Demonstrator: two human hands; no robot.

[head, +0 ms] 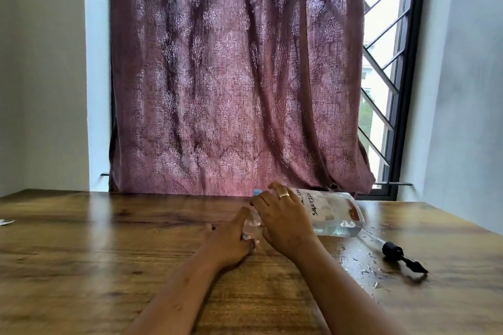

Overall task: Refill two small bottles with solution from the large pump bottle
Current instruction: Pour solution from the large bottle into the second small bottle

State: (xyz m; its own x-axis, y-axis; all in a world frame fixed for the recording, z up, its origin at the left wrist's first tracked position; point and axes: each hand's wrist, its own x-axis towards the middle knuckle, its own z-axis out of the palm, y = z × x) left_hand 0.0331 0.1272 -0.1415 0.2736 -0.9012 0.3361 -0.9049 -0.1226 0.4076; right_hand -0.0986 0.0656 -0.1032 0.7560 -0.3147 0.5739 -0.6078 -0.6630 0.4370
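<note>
My left hand (231, 239) is wrapped around a small clear bottle (250, 226) that stands upright on the wooden table (109, 239). With my right hand (283, 215) I grip the large clear bottle (334, 215), tipped on its side with its neck over the small bottle. A white label reading "SOLUTION" shows on it, and clear liquid pools along its lower side. Behind my fingers a small blue cap (257, 192) peeks out; what it belongs to is hidden. The black pump head (400, 253) with its tube lies on the table to the right.
Wet drops and smears (364, 269) spot the table around the pump. A purple patterned curtain (234, 76) hangs behind the table's far edge, with a barred window (386, 76) at the right. A scrap of white paper (6, 221) lies at the far left.
</note>
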